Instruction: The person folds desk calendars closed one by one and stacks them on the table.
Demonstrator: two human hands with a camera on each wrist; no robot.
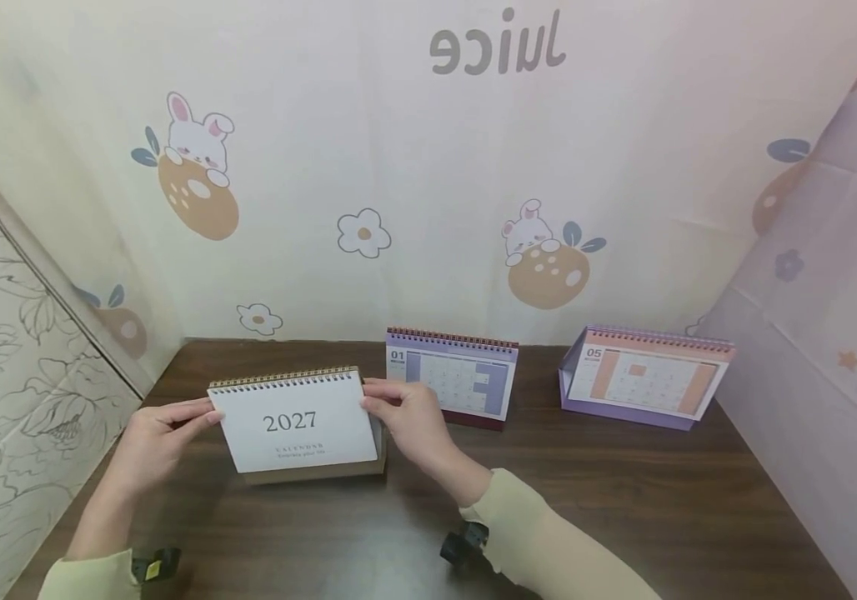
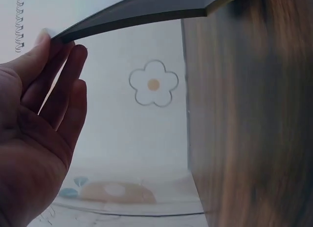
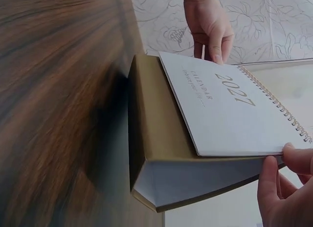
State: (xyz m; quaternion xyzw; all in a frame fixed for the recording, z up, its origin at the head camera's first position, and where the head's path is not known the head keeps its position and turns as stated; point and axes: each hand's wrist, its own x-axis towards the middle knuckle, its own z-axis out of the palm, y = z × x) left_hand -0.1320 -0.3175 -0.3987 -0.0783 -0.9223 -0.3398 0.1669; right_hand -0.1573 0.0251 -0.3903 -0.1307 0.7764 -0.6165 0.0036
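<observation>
"Taking the far side of the table [image 1: 623,517] as twelve, where's the white calendar [image 1: 293,425]?"

"Between nine and ten o'clock from the table's middle. Its spiral [image 1: 283,379] edge is toward twelve, its 2027 cover tilted back and facing six."

"And the hands?"

"Both clamped on it. The left hand [image 1: 154,446] pinches the edge at nine o'clock, a bit below the spiral. The right hand [image 1: 421,421] pinches the opposite edge, near two o'clock, thumb and fingers closed on it."

"Is the base down on the wood?"

"I can't tell. The right wrist view shows dark shadow beside the bottom edge, nothing surer."

"How much room on the nine o'clock side?"

"A narrow strip: the table's left edge runs close past the left hand."

"Toward three?"

"Tighter at first. The purple calendar [image 1: 447,379], page 01, stands near, between two and three o'clock from the white one, and the right hand overlaps its lower left corner in the head view. Then comes a stretch of wood before the orange calendar [image 1: 642,377], page 05, near the table's right edge."

"Twelve and six?"

"At twelve the curtain [image 1: 428,167] hangs along the far edge, close behind both coloured calendars. Toward six, wood runs down between the forearms."
</observation>
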